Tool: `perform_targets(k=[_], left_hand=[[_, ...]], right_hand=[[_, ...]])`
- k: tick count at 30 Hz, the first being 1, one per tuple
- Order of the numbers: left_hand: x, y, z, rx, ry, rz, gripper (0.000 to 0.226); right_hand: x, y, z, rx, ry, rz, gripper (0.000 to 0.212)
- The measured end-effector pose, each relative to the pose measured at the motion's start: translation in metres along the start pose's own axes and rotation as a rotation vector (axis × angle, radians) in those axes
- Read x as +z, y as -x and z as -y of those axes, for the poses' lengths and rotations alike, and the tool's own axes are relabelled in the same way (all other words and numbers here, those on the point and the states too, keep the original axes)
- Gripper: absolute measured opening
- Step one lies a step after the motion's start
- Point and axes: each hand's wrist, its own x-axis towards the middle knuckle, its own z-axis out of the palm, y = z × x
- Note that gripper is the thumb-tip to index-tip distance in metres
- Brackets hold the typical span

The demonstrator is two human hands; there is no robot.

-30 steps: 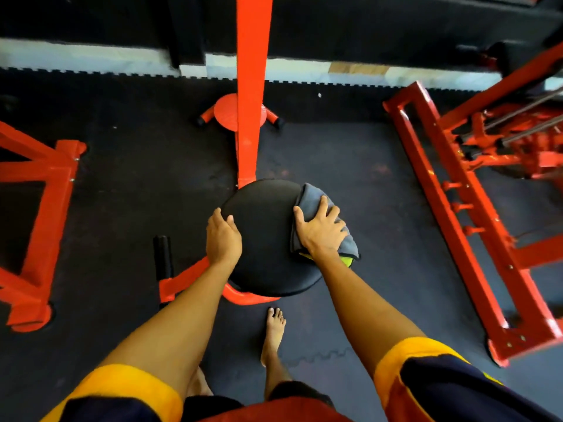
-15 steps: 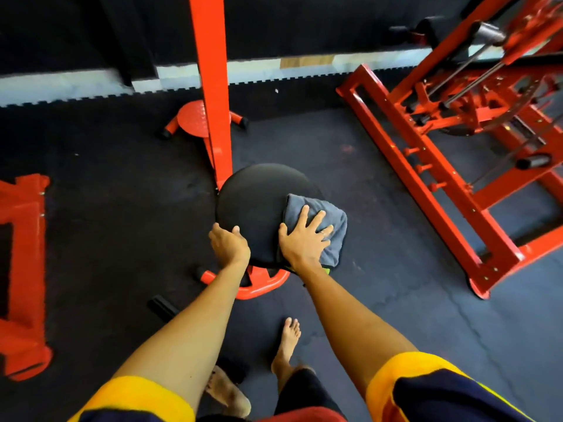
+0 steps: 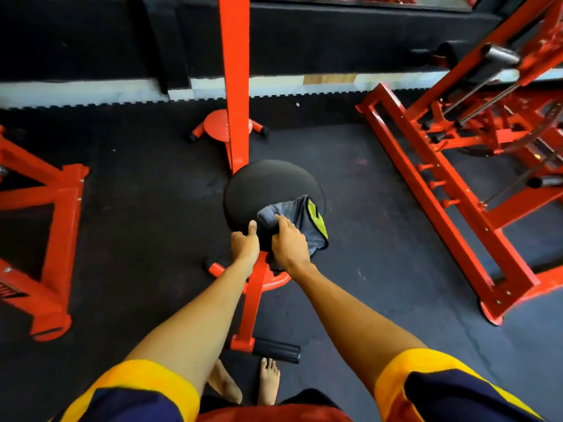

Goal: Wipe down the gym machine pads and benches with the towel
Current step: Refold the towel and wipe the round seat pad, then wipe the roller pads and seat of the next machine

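Black rubber floor (image 3: 137,208); one round black pad (image 3: 268,184), left grip (image 3: 243,246) clamped on its near rim, thumb on top; one grey towel (image 3: 294,212), bunched on pad just beyond right grip (image 3: 288,246), which pinches it.

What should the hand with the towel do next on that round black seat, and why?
Probably slide the grey towel forward toward the red upright post. The right hand grips it bunched at the near edge of the round black padded seat, the left hand holds the rim, and the seat's far half lies uncovered.
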Motion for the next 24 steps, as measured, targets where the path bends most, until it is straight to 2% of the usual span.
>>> perform_targets(k=[4, 7, 11, 15, 18, 21, 24], left_hand=[[-0.012, 0.02, -0.002, -0.014, 0.154, 0.126, 0.067], [-0.032, 0.038, -0.007, 0.019, 0.145, 0.145, 0.071], [-0.071, 0.061, -0.013, 0.103, 0.047, 0.126, 0.064], [-0.117, 0.068, -0.007, 0.218, 0.073, 0.208, 0.053], [-0.153, 0.065, 0.003, 0.278, -0.01, 0.267, 0.051], [-0.187, 0.054, 0.009, 0.335, -0.197, 0.189, 0.047], [-0.234, 0.037, 0.015, 0.345, -0.292, 0.103, 0.037]], right_hand=[[0.0, 0.023, 0.008, -0.031, -0.291, -0.011, 0.044], [0.007, 0.03, 0.02, -0.045, -0.357, 0.082, 0.037], [0.024, 0.023, 0.032, -0.057, -0.538, 0.188, 0.057], [0.025, 0.029, 0.059, -0.115, -0.731, 0.308, 0.059], [0.032, 0.031, 0.08, -0.128, -0.782, 0.356, 0.051], [0.039, 0.033, 0.103, -0.209, -0.722, 0.344, 0.038], [0.054, 0.024, 0.136, -0.355, -0.526, 0.355, 0.049]])
